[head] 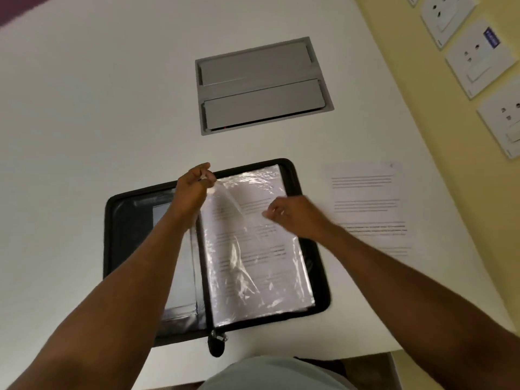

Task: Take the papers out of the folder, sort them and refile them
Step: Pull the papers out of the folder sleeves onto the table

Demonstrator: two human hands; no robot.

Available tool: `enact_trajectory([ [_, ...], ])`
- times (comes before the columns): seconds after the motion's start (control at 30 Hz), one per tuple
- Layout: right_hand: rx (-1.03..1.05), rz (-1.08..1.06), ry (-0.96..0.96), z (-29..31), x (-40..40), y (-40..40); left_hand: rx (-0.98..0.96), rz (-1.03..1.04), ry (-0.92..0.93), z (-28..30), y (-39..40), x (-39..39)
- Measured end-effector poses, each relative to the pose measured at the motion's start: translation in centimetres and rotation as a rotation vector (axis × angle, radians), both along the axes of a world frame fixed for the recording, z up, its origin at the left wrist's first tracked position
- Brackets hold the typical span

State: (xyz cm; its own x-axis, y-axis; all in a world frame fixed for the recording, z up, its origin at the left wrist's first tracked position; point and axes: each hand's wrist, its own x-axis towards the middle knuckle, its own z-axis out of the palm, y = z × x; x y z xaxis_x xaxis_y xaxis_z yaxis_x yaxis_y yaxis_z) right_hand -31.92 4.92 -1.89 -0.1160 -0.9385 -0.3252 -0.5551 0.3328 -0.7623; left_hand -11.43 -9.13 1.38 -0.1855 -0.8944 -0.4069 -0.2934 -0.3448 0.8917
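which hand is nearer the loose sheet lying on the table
Right. The right hand hovers over the folder's right page, just left of the loose sheet. The left hand pinches the plastic sleeve near the spine, farther away.

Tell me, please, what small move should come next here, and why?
Probably the right hand should slide the printed sheet out, since the left hand pinches the clear plastic sleeve open at its top corner in the black zip folder.

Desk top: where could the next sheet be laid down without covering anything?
Bare desk lies left of the folder and the grey hatch. A bare strip separates hatch and folder. The right is crowded: the loose sheet fills the space up to the desk edge.
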Motion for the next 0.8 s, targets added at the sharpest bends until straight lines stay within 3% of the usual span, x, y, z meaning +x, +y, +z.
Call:
enact_trajectory([
  [0.17, 0.295, 0.237, -0.108, 0.1, 8.5, 0.5, 0.083, 0.204, 0.055, 1.0, -1.4, 6.4],
  [0.3, 0.258, 0.368, -0.145, 0.6, 14.2, 0.1, 0.298, 0.328, 0.151, 1.4, -2.8, 11.2],
  [0.37, 0.252, 0.417, -0.124, 0.7, 16.8, -0.1, 0.428, 0.277, 0.206, 1.6, -3.4, 13.4],
  [0.47, 0.276, 0.491, 0.001, 0.1, 20.7, -0.7, 0.422, 0.279, 0.204, 0.8, -5.3, 16.7],
  [0.67, 0.267, 0.608, 0.188, -0.6, 24.9, -1.2, 0.343, 0.066, -0.032, -0.6, -6.9, 19.1],
  [0.8, 0.289, 0.673, 0.228, -1.4, 28.0, -1.5, 0.124, -0.012, -0.297, -2.8, -7.2, 20.7],
])
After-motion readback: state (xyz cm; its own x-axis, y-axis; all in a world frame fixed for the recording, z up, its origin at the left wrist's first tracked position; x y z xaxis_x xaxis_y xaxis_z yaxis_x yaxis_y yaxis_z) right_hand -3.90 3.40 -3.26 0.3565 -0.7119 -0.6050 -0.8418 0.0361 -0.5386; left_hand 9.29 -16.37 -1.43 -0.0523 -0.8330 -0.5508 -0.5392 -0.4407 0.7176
